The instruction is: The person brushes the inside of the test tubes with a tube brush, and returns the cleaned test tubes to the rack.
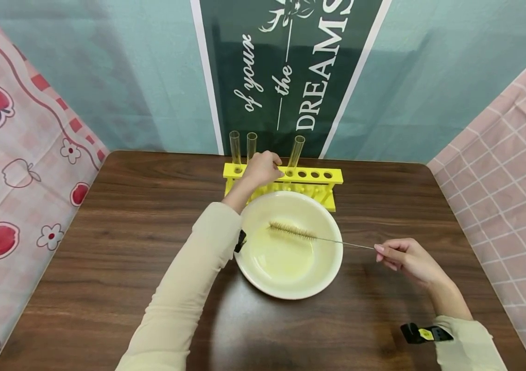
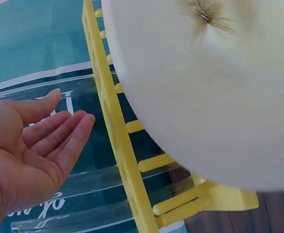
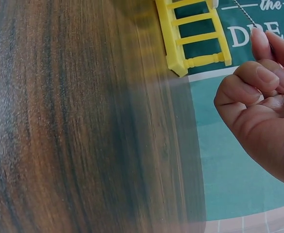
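My left hand is over a yellow test tube rack, palm up in the left wrist view with loosely bent fingers and nothing held. Three clear test tubes stand in the rack: two left of that hand, one close to its right. With thumb and fingers, my right hand pinches the thin wire handle of a test tube brush. The bristles are inside a white bowl holding pale yellowish liquid.
Brown wood-grain table lies under everything. Behind it hangs a teal cloth with a dark lettered panel. A fruit-print cloth borders the left side, a pink checked one the right. The bowl sits close before the rack.
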The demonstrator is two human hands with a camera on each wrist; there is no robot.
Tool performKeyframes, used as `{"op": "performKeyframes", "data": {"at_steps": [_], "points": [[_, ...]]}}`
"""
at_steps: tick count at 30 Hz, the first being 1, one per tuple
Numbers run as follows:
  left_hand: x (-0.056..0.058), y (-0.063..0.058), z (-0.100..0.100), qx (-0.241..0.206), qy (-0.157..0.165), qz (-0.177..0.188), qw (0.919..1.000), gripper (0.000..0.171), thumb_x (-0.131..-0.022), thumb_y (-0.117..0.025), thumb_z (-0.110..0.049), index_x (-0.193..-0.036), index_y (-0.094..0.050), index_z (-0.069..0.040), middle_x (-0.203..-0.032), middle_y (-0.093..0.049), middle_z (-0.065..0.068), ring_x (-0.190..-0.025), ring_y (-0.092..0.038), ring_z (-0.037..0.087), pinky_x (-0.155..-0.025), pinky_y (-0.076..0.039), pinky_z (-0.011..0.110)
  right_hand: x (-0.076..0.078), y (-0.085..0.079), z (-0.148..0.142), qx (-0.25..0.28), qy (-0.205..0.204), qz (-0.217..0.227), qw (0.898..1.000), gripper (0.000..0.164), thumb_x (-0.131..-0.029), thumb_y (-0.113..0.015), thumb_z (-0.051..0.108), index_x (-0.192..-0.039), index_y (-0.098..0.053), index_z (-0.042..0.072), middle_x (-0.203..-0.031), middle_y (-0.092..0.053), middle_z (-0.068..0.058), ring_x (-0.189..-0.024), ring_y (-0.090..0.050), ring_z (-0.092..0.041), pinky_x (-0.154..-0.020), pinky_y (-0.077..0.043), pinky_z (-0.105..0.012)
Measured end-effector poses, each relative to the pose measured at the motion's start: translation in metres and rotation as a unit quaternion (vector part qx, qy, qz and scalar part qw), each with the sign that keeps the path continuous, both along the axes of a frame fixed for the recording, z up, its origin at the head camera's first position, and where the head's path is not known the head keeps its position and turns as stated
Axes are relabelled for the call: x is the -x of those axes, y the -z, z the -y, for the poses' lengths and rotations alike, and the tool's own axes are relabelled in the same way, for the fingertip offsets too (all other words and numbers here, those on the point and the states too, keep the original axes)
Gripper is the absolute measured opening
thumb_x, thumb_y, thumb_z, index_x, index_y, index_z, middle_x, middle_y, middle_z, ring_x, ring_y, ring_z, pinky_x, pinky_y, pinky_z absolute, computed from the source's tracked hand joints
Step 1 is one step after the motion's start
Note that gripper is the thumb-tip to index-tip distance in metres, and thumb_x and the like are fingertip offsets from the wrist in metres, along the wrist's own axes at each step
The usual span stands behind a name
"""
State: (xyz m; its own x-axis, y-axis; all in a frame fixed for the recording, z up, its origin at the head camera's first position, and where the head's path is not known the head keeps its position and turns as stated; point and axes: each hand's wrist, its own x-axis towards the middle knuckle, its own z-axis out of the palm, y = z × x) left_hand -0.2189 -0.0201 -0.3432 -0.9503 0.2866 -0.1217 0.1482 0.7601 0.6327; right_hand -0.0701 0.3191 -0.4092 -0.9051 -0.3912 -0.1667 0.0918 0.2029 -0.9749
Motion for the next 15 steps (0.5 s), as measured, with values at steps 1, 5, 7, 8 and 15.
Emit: {"op": "performKeyframes", "data": {"at_steps": [1,5,7,8,15], "points": [[0.001,0.001,-0.002,-0.005,0.001,0.001,1.0000,0.035,-0.086,-0.063,-0.016,-0.119,-0.058,-0.003,-0.110,-0.061,0.009,-0.099,-0.057,0.020,-0.084,-0.046,0.030,0.000,0.000,0.000,-0.001,0.001,0.000,1.000,0.025,-0.093,-0.046,0.002,-0.074,-0.061,-0.002,-0.059,-0.048,0.002,-0.050,-0.029,-0.026,-0.050,-0.019,-0.041],[0.005,0.007,-0.009,-0.029,-0.007,-0.001,0.9995,0.033,-0.087,-0.062,-0.016,-0.118,-0.059,-0.003,-0.108,-0.062,0.008,-0.099,-0.056,0.019,-0.083,-0.046,0.027,-0.001,-0.001,0.000,-0.001,0.001,0.002,1.000,0.024,-0.093,-0.046,0.002,-0.075,-0.060,-0.004,-0.059,-0.048,0.002,-0.050,-0.029,-0.026,-0.049,-0.019,-0.041],[0.006,0.009,-0.012,-0.046,-0.021,-0.011,0.9986,0.029,-0.088,-0.061,-0.016,-0.115,-0.060,-0.004,-0.106,-0.062,0.008,-0.098,-0.056,0.019,-0.082,-0.046,0.027,0.000,-0.002,0.000,0.000,0.001,0.001,1.000,0.024,-0.093,-0.046,0.002,-0.074,-0.060,-0.004,-0.059,-0.049,0.002,-0.050,-0.029,-0.026,-0.049,-0.019,-0.041],[0.006,0.009,-0.013,-0.053,-0.028,-0.016,0.9980,0.028,-0.088,-0.061,-0.016,-0.113,-0.061,-0.005,-0.105,-0.062,0.007,-0.098,-0.056,0.018,-0.081,-0.046,0.027,0.000,-0.002,0.000,0.001,0.001,0.000,1.000,0.024,-0.093,-0.047,0.002,-0.074,-0.061,-0.004,-0.059,-0.049,0.003,-0.050,-0.029,-0.026,-0.049,-0.019,-0.041],[0.006,0.014,-0.019,-0.068,-0.049,-0.023,0.9962,0.027,-0.087,-0.062,-0.016,-0.113,-0.062,-0.007,-0.102,-0.063,0.005,-0.095,-0.056,0.018,-0.079,-0.047,0.027,0.000,-0.001,0.002,0.004,0.005,-0.002,1.000,0.025,-0.093,-0.048,0.002,-0.073,-0.062,0.000,-0.060,-0.050,0.004,-0.049,-0.029,-0.025,-0.049,-0.018,-0.041]]}}
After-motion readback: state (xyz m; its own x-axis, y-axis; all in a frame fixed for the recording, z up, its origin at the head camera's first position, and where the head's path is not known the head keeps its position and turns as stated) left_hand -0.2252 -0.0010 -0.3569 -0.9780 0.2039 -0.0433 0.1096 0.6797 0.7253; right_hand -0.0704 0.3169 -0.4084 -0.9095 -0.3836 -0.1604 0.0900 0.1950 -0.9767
